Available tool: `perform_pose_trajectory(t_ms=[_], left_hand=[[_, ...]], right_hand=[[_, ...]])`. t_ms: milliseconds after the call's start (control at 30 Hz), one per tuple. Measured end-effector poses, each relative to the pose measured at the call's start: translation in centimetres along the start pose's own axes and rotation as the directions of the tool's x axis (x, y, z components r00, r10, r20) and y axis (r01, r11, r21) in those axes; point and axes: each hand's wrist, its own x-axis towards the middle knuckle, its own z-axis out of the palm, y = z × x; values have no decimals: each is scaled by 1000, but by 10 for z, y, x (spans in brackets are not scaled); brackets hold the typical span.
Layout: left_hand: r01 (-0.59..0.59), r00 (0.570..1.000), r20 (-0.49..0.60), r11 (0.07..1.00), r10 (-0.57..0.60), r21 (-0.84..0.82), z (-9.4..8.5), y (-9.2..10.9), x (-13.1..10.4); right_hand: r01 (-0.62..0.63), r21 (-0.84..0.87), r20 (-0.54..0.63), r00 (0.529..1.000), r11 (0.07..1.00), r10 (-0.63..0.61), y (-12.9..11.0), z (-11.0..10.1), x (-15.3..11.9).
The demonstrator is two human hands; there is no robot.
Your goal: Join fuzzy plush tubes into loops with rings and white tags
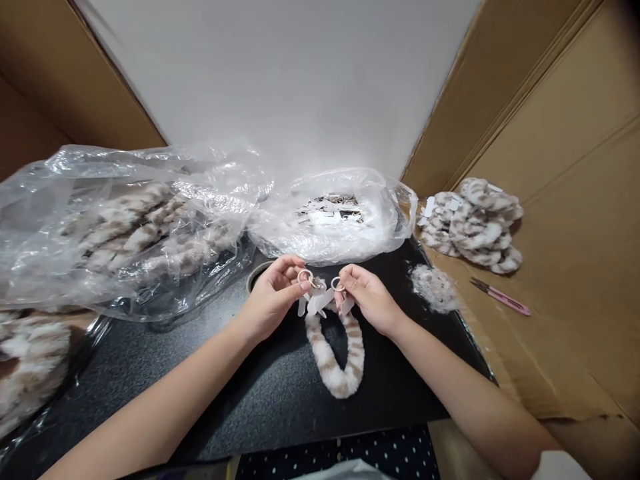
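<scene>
A furry striped strap (327, 363) in white and tan hangs in a loop over the black table (250, 390). At its upper end, my left hand (277, 290) pinches a light metal ring (305, 275) between thumb and fingers. A second ring (338, 284) is pinched in my right hand (367, 297). White tags (320, 303) dangle between the two hands. How the rings join the strap is hidden behind the tags and fingers.
A clear bag of furry straps (135, 227) lies left, and a bag of metal rings and tags (333, 210) at the back. Right are piled straps (473, 223), fluff (434, 288) and pink-handled snips (501, 297) on cardboard. A tape roll (255, 273) sits behind my left hand.
</scene>
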Motion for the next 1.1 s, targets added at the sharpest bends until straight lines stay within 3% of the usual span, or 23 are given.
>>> perform_pose_trajectory(t_ms=[133,333,500,767,900,1100], left_hand=[[7,1000,29,999,-8,39,-1,-4,-1],[30,999,-15,995,-29,95,-4,-6,-1],[-52,999,-3,987,53,152,-7,-10,-1],[-103,995,46,950,94,294,-5,-10,-5],[-173,985,62,901,161,399,-1,-10,-8],[-247,968,77,864,237,439,0,-9,-9]], right_hand=[[-28,26,-2,1000,999,28,6,2,-1],[-94,77,-2,996,993,94,8,5,-2],[-29,63,-24,999,998,30,12,8,-4],[76,-72,-82,993,995,-82,15,5,-7],[156,-268,-124,973,951,-195,11,0,-8],[141,-376,-145,967,916,-209,6,1,-10]])
